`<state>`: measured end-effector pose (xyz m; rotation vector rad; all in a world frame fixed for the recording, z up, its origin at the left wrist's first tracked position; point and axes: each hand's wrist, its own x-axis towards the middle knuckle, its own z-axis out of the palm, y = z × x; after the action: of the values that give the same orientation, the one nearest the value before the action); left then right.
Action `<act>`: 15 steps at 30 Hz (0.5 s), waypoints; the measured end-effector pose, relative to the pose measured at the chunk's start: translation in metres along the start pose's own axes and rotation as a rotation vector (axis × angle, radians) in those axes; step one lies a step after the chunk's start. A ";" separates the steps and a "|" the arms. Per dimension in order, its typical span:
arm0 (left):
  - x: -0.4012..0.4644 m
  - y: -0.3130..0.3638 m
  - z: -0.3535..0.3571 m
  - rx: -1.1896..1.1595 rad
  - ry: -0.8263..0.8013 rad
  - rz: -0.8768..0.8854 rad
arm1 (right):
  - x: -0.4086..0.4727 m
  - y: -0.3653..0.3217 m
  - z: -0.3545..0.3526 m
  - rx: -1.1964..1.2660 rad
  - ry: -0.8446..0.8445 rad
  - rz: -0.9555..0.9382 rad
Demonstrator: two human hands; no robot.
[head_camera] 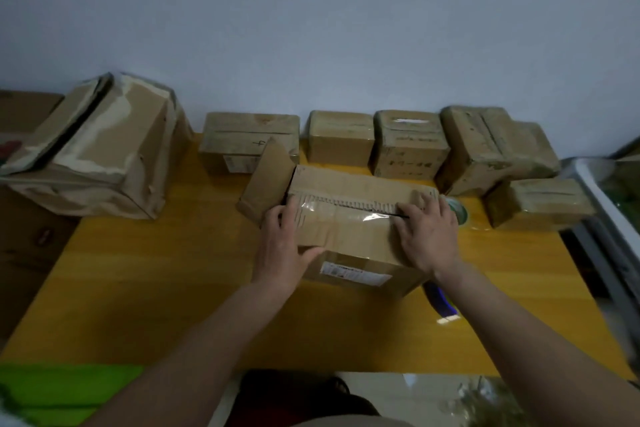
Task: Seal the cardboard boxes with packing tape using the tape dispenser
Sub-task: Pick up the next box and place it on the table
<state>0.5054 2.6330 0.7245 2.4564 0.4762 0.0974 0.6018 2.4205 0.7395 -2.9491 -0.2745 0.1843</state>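
On box [349, 229] — flat hands [427, 236] (pressing)

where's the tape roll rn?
Head view, right of centre: the tape roll lies on the yellow table, just beyond the right hand, beside the box being sealed.

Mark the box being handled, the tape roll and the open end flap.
box [349, 229], head view: top panel between the hands.
tape roll [459, 213], head view: visible rim right of the box.
end flap [268, 177], head view: flap's face.

head cam | looked forward and down, wide-angle | sat close above yellow table [173, 288] (wall behind) | single view
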 end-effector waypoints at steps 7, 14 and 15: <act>0.002 0.013 0.002 -0.137 0.058 -0.059 | 0.000 -0.010 -0.004 0.017 0.006 -0.171; 0.026 0.003 -0.007 0.110 0.039 -0.096 | 0.010 -0.022 -0.009 0.087 -0.070 -0.152; 0.030 0.001 -0.008 0.100 0.053 -0.081 | 0.011 -0.025 -0.011 0.085 -0.074 -0.149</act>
<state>0.5326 2.6477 0.7305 2.5332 0.6167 0.1082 0.6102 2.4452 0.7535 -2.8268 -0.4821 0.2781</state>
